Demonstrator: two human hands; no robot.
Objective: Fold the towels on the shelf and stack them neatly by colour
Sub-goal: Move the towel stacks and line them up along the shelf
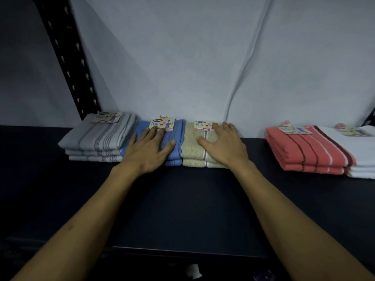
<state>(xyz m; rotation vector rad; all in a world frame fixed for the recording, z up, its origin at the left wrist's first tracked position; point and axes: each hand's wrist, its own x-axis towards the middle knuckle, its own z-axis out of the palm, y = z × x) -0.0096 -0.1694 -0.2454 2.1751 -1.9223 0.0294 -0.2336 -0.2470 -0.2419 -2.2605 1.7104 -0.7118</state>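
- Left hand [149,148] lies flat, fingers straight and spread, pressing down on the blue stack [174,147]; it grasps nothing.
- Far left on the dark shelf [182,199], the grey stack [95,138] sits three towels deep, just touching the blue one, with a paper label [106,118] at its rear edge.
- Blue and beige piles stand side by side at the middle of the shelf, edges touching, each with its long axis running from the front of the shelf back toward the pale backdrop [182,57], and with its stripes running the same way.
- Right hand [222,144] rests palm-down on the beige stack [192,149], fingers extended and loose, holding nothing.
- Well apart to the right, the coral stack [304,151] abuts the white stack [363,151]; both angle slightly, their front corners turned toward the right.
- Judged from the layout, the step in hand is squaring the two middle piles: even downward pressure from both palms, with a gentle push inward and back, should align the front folds without shearing the upper towels off the lower ones.
- Folding appears largely finished; closing the gap before the coral pile and straightening it seem to remain.
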